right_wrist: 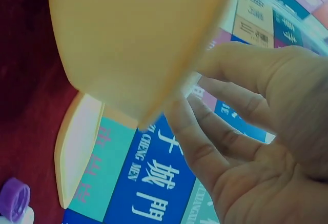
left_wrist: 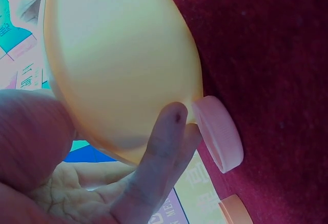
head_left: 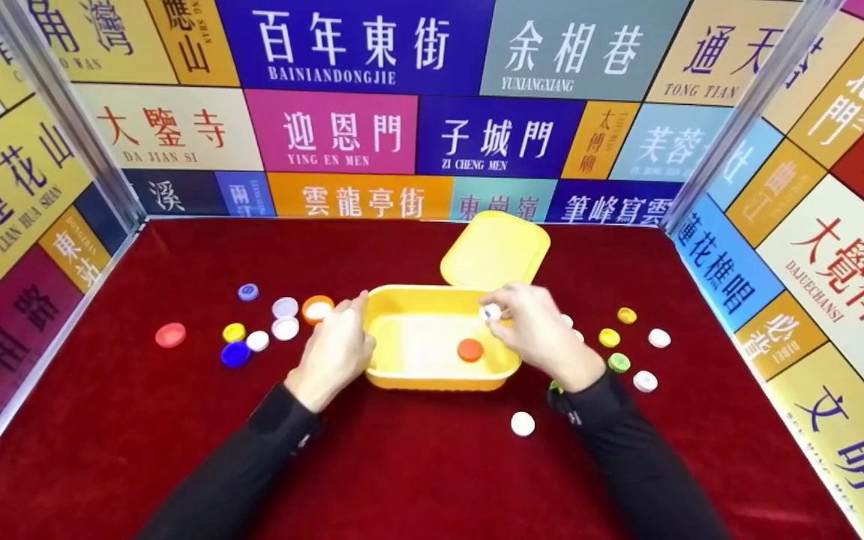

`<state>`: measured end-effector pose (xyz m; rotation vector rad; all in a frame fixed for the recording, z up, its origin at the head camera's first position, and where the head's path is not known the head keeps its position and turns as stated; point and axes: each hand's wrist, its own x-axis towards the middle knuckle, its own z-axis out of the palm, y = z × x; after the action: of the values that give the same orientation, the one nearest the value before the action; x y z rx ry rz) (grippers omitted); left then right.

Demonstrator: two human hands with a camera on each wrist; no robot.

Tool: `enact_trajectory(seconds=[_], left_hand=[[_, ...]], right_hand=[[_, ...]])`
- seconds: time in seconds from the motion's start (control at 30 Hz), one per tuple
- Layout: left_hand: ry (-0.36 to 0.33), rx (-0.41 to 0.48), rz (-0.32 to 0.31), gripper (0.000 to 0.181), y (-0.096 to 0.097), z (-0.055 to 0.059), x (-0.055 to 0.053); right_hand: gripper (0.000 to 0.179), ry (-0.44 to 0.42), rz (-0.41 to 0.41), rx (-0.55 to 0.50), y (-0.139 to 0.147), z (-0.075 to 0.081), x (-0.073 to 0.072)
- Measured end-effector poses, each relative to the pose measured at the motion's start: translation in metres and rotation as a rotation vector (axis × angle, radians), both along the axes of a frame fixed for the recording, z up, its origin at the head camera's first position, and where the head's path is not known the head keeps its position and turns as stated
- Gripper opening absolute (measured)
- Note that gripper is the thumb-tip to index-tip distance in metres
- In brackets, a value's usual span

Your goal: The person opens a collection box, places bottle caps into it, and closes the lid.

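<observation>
A yellow plastic box [head_left: 443, 379] stands in the middle of the table, with a red-orange bottle cap [head_left: 470, 349] inside. My left hand [head_left: 336, 349] grips the box's left end; in the left wrist view its fingers [left_wrist: 166, 131] lie against the outer wall. Over the right part of the box, my right hand [head_left: 537, 324] pinches a white bottle cap [head_left: 490, 312] between thumb and fingertips. In the right wrist view the box wall hides most of that cap. A pink-looking cap [left_wrist: 220, 134] sits beside the left fingers in the left wrist view.
A yellow lid [head_left: 496, 247] lies behind the box. Left of it are scattered caps, among them a red one [head_left: 170, 334] and a blue one [head_left: 235, 353]. White, yellow and green caps [head_left: 619, 362] lie to the right. One white cap [head_left: 523, 424] is in front.
</observation>
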<state>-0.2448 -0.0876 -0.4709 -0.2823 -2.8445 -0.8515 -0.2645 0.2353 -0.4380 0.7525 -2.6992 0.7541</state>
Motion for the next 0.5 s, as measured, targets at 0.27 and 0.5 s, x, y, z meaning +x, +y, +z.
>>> enact_trajectory(seconds=[0.27,0.5], left_hand=[[0.020,0.004,0.009,0.068,-0.004,-0.002,0.001],[0.063,0.004,-0.013,0.066,-0.002,-0.002,0.001]], right_hand=[[0.026,-0.009,0.083,0.112,-0.013,-0.011,-0.002],[0.026,0.006,0.066,0.169,-0.011,-0.016,-0.003]])
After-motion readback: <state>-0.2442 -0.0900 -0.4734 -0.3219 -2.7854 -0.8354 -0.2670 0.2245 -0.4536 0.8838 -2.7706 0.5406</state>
